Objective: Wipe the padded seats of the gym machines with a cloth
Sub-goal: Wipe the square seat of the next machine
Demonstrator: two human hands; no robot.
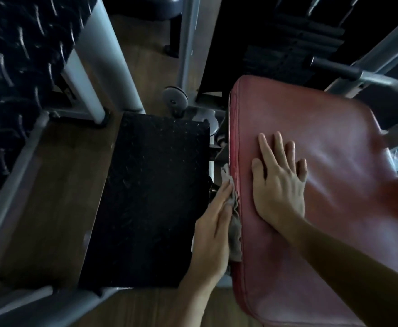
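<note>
While your right hand [279, 185] lies flat on the red padded seat [334, 208], fingers [265, 149] straight and spread, your left hand [213, 230] presses a grey cloth [234, 234] against the seat's left edge at lower centre of the frame, fingers straight and together.

No writing, label, brand, number or sign can be read on the red padded seat [311, 180], the cloth [235, 234], the black footplate [151, 197] or the grey frame tube [94, 67].
</note>
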